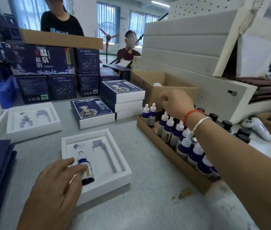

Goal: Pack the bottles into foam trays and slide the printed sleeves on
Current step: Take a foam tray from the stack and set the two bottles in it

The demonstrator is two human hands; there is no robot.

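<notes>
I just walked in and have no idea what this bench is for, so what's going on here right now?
A person is packing small dropper bottles into white foam trays. The left hand rests its fingers on a blue bottle lying in the left slot of the nearest tray; the right slot beside it is unfilled. The right hand reaches over a cardboard box of upright bottles, fingers curled, though whether it holds one is unclear. Finished sleeved boxes are stacked behind.

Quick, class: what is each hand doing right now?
Left hand: open, fingers resting on the bottle in the foam tray.
Right hand: fingers curled above the boxed bottles, holding nothing visible.
</notes>
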